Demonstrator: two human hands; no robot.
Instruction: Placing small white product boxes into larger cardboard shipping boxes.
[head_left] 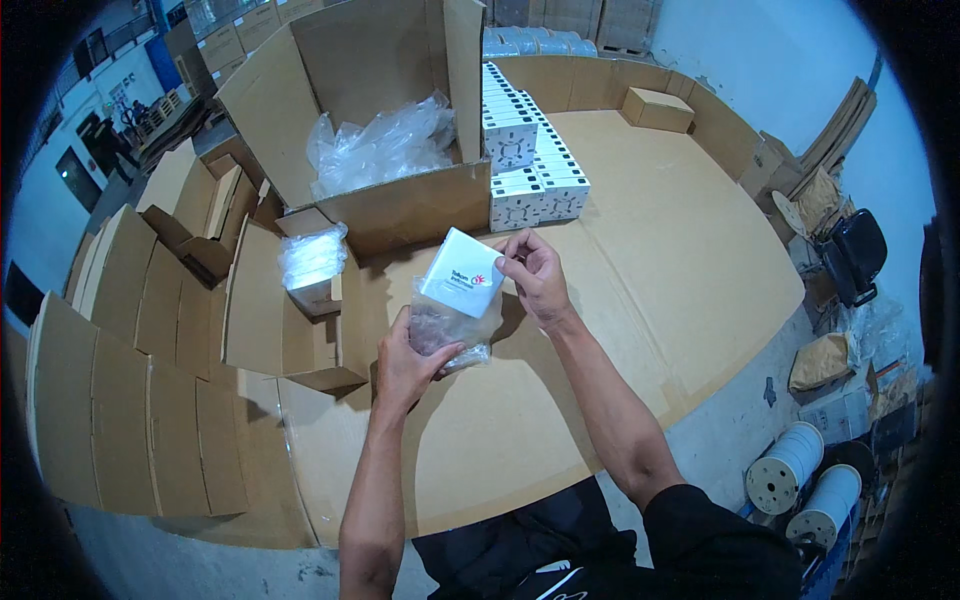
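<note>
Over the cardboard-covered table, a flat white square box (pixel 460 270) with a small coloured logo sticks up out of a clear plastic wrap bag (pixel 440 328). My left hand (pixel 408 362) grips the bag from below and the left, thumb across its lower front. Fingers and thumb of my right hand (pixel 537 280) pinch the white box at its upper right edge. The box's lower part is covered by the bag. Left of my hands, an open carton (pixel 322 372) contains some plastic-wrapped pieces (pixel 314 262) stacked together.
Beyond my hands, a large open carton (pixel 420 200) holds crumpled clear plastic bags (pixel 385 145). Stacked white printed boxes (pixel 540 190) stand right of it. More open cartons (pixel 130 370) line the left side. A small closed carton (pixel 658 109) sits at the far right; cable spools (pixel 785 468) stand below the table.
</note>
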